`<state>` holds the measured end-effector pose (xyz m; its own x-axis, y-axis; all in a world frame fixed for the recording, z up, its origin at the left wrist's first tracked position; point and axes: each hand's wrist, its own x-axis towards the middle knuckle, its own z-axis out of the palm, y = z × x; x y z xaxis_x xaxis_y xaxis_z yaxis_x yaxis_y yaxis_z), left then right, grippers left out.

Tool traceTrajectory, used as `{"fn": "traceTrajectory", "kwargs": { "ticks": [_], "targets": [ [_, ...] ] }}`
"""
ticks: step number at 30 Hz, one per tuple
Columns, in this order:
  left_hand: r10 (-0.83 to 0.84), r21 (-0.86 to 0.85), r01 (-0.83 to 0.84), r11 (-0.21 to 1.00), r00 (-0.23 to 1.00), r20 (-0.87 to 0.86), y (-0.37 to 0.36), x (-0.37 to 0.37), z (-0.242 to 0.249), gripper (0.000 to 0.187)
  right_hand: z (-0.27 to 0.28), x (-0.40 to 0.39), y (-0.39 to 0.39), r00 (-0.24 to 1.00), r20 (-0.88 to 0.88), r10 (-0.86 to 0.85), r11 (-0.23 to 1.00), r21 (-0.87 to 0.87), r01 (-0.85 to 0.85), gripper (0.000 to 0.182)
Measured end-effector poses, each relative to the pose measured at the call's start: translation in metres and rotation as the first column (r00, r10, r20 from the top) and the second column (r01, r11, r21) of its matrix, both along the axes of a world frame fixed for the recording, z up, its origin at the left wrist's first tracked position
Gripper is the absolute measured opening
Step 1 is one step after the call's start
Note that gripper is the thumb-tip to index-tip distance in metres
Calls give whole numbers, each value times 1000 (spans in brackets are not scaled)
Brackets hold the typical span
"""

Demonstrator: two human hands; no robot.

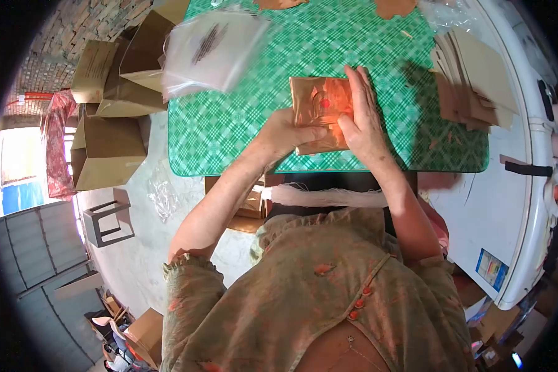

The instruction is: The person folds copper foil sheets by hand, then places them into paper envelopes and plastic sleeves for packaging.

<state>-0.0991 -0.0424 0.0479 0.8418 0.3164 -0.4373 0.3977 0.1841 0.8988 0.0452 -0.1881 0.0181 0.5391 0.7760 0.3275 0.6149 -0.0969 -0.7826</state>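
We have a shiny copper-coloured foil packet [309, 99], square and marked with a red spot, over the near edge of the desk [229, 133], between our two hands. Our left hand [282, 133] holds its lower left corner, thumb on top and the other fingers hidden underneath; our right hand [367, 127] stands along its right side, fingers straight and together, thumb touching the face, and we cannot tell whether it grips. At the desk's far left lies a stack of clear plastic bags [245, 40] with a dark printed block, too blurred for us to read. Flat cardboard sheets [487, 71] are piled at the right. Beside the desk on the left stand open cartons [108, 170]; we cannot make out their contents. On the white appliance [465, 229] at our right is a coloured label [492, 270], its writing too small to read.
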Motion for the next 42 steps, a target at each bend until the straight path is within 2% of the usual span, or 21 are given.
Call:
{"fn": "traceTrajectory", "kwargs": {
  "ticks": [6,8,9,10,11,13,14,15,17,19,21,22,23,26,29,35,38,42],
  "targets": [
    [97,-16,-98,995,995,-31,-8,5,-2,23,5,-1,-4,997,64,-38,999,-17,40,77],
    [73,0,-74,997,996,-51,-10,5,10,23,9,6,-6,993,120,-16,999,-36,20,78],
    [71,-36,-72,997,997,-29,-5,2,3,22,12,8,-9,994,109,-19,1000,-1,19,76],
    [74,-69,-74,995,997,-11,-1,0,-7,22,6,10,-9,999,33,-25,992,127,21,73],
    [95,-81,-95,992,995,1,0,-1,-10,23,19,22,-15,985,149,-90,989,128,71,73],
    [149,-106,-147,983,989,12,-1,-7,-13,25,61,48,-36,895,373,-244,967,164,195,68],
    [144,-116,-141,983,989,17,0,-10,-13,26,72,77,-45,828,479,-291,951,237,197,64],
    [140,-127,-136,983,990,23,1,-13,-12,27,89,98,-59,782,518,-347,936,143,321,63],
    [138,-113,-136,984,990,11,6,-21,-21,27,84,171,-82,524,752,-399,856,102,507,68],
    [172,-148,-162,976,983,58,2,-27,-13,26,74,240,-106,479,778,-406,746,-20,666,82],
    [175,-186,-157,970,981,82,2,-33,-12,26,94,264,-121,702,557,-444,655,-333,678,95],
    [192,-197,-172,965,977,88,1,-36,-12,27,102,272,-125,775,415,-476,608,-481,631,102],
    [210,-206,-188,960,973,92,0,-38,-10,27,101,279,-126,786,405,-467,580,-531,618,118],
    [243,-214,-218,952,965,99,-3,-40,-7,27,113,277,-113,804,379,-457,595,-542,594,119],
    [224,-182,-204,962,970,96,1,-43,-16,27,120,267,-91,787,452,-420,480,-626,615,119],
    [225,-172,-208,963,970,89,1,-42,-15,18,113,283,-75,818,476,-322,496,-651,575,118],
    [216,-165,-201,966,973,78,1,-42,-15,17,120,289,-68,815,509,-276,509,-642,573,110],
    [207,-145,-193,971,974,89,-1,-41,-12,17,120,316,-57,860,476,-184,563,-666,489,91]
  ]
}}
